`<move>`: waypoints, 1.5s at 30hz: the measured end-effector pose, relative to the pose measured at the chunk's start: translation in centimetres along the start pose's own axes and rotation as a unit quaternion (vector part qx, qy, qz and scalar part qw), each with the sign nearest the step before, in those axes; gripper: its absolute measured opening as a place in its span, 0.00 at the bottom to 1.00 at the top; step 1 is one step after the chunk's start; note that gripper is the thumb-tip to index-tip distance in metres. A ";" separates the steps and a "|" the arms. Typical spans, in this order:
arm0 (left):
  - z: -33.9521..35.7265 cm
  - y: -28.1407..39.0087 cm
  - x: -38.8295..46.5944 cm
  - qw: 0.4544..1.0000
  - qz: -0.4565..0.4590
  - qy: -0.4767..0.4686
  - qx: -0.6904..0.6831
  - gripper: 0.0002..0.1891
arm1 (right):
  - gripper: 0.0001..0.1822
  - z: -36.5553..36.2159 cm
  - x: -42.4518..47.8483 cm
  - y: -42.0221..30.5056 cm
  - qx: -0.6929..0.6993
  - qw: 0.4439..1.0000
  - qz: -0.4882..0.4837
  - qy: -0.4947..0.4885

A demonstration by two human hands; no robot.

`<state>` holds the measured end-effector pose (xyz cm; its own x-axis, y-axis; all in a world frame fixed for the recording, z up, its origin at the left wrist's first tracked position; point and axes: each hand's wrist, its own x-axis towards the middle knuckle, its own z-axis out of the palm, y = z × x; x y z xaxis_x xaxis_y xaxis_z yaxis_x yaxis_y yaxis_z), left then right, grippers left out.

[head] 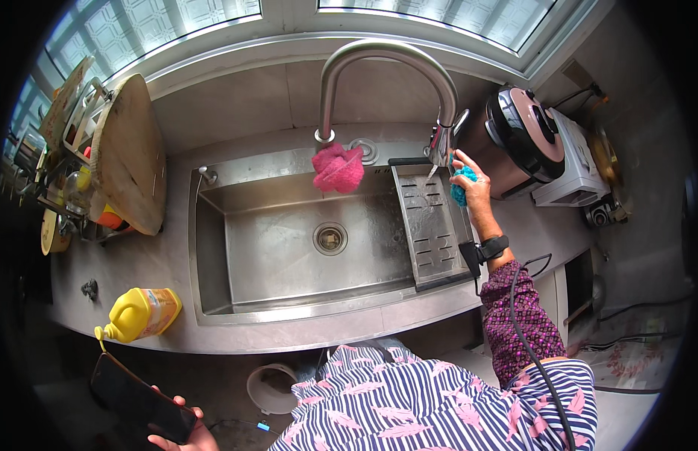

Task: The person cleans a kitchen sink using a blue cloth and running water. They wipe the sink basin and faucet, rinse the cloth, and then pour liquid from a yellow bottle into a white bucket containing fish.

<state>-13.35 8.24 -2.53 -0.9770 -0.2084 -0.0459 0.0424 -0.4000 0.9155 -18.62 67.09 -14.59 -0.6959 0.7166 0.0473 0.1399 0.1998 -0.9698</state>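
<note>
My right hand (474, 183) holds a bunched turquoise scrubber or cloth (460, 193) just right of the spout of a metal gooseneck tap (442, 147), its fingers near the spout. A thin stream of water falls from the spout onto a slotted metal drain tray (433, 225) at the right of the steel sink (281, 253). A pink cloth (339, 168) hangs by the base of the tap. My left hand is out of view. A hand at the lower left (198, 434), seemingly another person's, holds a dark phone (140, 398) in front of the counter's left part.
A yellow pump bottle (136, 315) lies on the counter left of the sink, near a dark scourer (90, 289). A wooden chopping board (129, 158) stands in a rack. An electric pressure cooker (524, 135) stands at right. A cable (521, 338) runs along my right arm. A pail (270, 389) stands below.
</note>
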 end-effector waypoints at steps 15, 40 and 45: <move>-3.4 -1.3 -1.5 0.999 -0.019 0.010 -0.042 0.38 | 0.17 2.1 0.2 -13.9 -0.327 0.882 -0.110 -0.322; -8.4 0.9 -0.4 0.993 -0.002 0.099 -0.061 0.36 | 0.23 30.4 -7.2 -16.2 -0.071 0.954 -0.131 -0.259; -7.7 0.4 -0.4 0.992 -0.013 0.107 -0.064 0.36 | 0.25 33.0 -6.1 -16.0 -0.072 0.955 -0.172 -0.231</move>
<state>-11.30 1.31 -5.18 -0.9117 -0.3761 -0.1655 0.0573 -0.5151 0.8552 -39.89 37.51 -7.25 -0.9499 0.2276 0.2142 -0.0808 0.4833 -0.8717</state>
